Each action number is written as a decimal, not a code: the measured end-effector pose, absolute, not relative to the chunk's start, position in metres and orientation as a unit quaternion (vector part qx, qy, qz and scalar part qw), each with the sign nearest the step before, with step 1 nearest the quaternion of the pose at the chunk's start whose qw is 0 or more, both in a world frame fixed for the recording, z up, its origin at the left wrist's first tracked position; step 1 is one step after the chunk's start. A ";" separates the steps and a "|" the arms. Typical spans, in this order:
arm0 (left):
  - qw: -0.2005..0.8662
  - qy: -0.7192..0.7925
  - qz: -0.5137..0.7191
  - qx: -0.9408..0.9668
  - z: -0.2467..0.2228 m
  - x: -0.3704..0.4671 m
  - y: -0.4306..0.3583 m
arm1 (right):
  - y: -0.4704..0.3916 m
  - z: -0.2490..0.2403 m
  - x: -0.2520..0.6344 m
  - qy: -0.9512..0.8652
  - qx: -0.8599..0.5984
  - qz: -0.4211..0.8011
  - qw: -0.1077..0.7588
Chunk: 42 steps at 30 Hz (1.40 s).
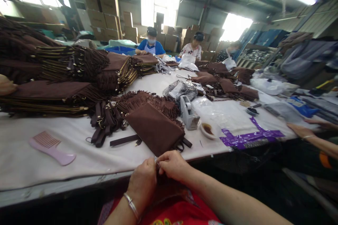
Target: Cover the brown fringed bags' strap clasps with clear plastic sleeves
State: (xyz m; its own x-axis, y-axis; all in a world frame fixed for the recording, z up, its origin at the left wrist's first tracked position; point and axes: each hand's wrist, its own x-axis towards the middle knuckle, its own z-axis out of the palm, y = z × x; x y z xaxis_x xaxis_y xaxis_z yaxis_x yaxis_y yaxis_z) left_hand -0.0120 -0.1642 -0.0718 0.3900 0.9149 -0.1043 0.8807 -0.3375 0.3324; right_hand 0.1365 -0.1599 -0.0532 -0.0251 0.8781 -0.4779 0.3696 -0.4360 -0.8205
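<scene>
My left hand point(144, 182), with a silver bangle on the wrist, is closed at the table's front edge. My right hand point(173, 164) is closed beside it, thumb and forefinger pinched. A small pale glint shows between the two hands, too small to name. Just beyond them lies a flat dark brown pouch point(155, 126), its near corner reaching down to my fingers; whether they grip it I cannot tell. Behind the pouch is brown fringe point(148, 100), and brown straps with metal clasps point(102, 121) are heaped to its left.
A lilac comb point(54, 147) lies at the left, below stacked fringed pouches point(50, 93). Right of the pouch are a tape dispenser point(188, 112), a small dish of brown liquid point(208, 130) and purple tape point(249, 137). Other people's hands point(301, 130) show at both sides; co-workers sit opposite.
</scene>
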 end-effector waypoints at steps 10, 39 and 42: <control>0.349 0.561 0.142 0.737 -0.066 -0.019 -0.157 | -0.181 -0.066 0.136 -0.377 -0.677 0.537 0.333; 0.696 0.575 0.286 0.321 -0.064 -0.003 -0.190 | -0.201 -0.062 0.144 -0.382 -0.647 0.575 0.325; 0.524 0.567 0.291 0.565 -0.061 -0.005 -0.195 | -0.208 -0.055 0.145 -0.337 -0.620 0.620 0.343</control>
State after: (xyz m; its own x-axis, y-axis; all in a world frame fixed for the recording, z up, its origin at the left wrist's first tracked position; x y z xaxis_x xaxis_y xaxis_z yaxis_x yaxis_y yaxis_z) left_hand -0.0051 -0.1952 -0.0615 0.1878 0.9455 -0.2659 0.3367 0.1923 0.9217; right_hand 0.1451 -0.2082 -0.0549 0.0033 0.8433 -0.5375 -0.0076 -0.5375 -0.8433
